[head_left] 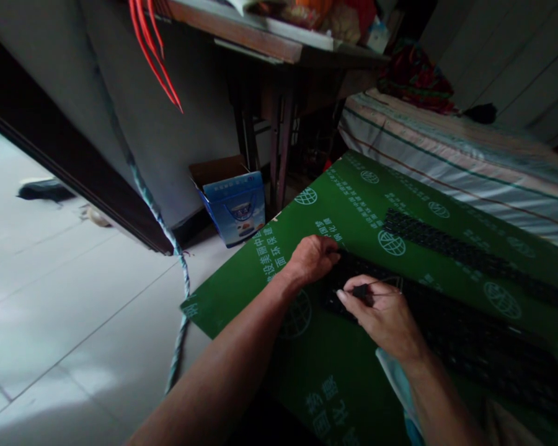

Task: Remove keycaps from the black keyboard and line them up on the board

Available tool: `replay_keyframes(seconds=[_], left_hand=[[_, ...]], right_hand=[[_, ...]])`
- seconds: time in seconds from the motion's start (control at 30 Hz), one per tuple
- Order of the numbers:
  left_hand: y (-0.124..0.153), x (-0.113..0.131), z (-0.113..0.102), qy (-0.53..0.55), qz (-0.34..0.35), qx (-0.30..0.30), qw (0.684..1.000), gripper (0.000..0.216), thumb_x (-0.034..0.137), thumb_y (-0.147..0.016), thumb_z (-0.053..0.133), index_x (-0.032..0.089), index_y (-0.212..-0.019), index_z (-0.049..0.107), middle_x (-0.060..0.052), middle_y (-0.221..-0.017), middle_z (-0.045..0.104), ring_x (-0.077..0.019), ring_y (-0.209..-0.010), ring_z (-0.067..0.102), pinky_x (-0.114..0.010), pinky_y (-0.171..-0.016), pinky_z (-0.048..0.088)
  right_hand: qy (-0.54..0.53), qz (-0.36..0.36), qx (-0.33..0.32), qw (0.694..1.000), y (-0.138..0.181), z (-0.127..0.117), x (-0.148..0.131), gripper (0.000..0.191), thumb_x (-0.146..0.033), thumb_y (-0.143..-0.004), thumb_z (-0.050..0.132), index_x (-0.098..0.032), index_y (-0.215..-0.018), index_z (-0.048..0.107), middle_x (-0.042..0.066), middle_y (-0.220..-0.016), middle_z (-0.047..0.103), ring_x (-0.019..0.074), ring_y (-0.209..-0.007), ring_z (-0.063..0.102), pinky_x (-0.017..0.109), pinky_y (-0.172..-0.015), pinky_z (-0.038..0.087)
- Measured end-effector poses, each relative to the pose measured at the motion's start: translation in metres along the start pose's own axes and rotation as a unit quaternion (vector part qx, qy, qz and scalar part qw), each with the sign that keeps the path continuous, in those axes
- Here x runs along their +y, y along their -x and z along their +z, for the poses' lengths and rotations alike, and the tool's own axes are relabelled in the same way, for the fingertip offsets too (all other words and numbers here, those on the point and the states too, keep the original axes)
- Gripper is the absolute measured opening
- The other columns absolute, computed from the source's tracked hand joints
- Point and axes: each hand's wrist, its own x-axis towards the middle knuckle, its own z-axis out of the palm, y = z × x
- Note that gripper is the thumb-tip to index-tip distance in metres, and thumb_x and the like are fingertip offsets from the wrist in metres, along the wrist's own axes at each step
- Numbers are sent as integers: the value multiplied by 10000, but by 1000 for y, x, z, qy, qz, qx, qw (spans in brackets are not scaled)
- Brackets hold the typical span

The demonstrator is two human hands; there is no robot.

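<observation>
1 black keyboard [478, 347] on 1 green board [232, 300]

From where I stand, the right hand [384, 313] pinches 1 small black piece [361, 292] over the keyboard. The left hand [314, 257] curls at its left end; whether it grips, I cannot tell. Past the keyboard lies 1 strip of black keys [469, 252]. The board carries white globes and Chinese writing; I can read 美丽. Beyond are 1 blue box [238, 214], its letters too small, 1 table [246, 38] and 1 bed [439, 139].
</observation>
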Motion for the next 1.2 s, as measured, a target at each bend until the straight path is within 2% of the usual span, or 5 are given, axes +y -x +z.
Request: replay_keyframes(seconds=[0.13, 0.4, 0.53, 1.0, 1.2], left_hand=[[3, 2, -8, -19, 6, -28, 999, 183, 167, -722, 517, 148, -757, 696, -3, -659, 651, -136, -612, 568, -224, -583, 428], [9, 6, -24, -32, 91, -161, 982, 245, 63, -607, 525, 180, -725, 705, 53, -606, 648, -108, -603, 560, -161, -548, 390], [9, 7, -29, -43, 74, -220, 972, 320, 58, -626, 465, 190, -780, 712, 49, -665, 672, -114, -630, 576, -159, -553, 388], [29, 27, -32, -127, 43, -229, 964, 206, 129, -665, 498, 172, -774, 668, 11, -627, 657, -143, -562, 582, -185, -476, 342], [40, 21, -22, -101, 46, -114, 987, 118, 188, -705, 540, 169, -749, 648, 10, -669, 607, -133, -600, 570, -194, -527, 397]], right_hand=[[-2, -6, 3, 1000, -5, 1, 2, 233, -388, -798, 528, -164, -748, 567, -29, -516, 522, 96, -468, 480, 185, -455, 372], [-40, -9, 7, 999, -9, 10, 10, 164, -323, -787, 534, -163, -804, 565, -25, -567, 536, 98, -511, 506, 179, -494, 399], [-33, -25, 7, 999, -13, 12, 9, 126, -294, -782, 550, -170, -784, 567, -25, -567, 547, 91, -506, 502, 171, -486, 373], [113, -41, 43, 992, -13, 25, 4, 158, -220, -886, 449, -159, -961, 574, 114, -834, 685, 218, -762, 659, 259, -625, 414], [134, -68, 88, 985, -12, 38, 9, 147, -190, -891, 428, -168, -965, 554, 93, -815, 682, 223, -757, 660, 279, -656, 426]])
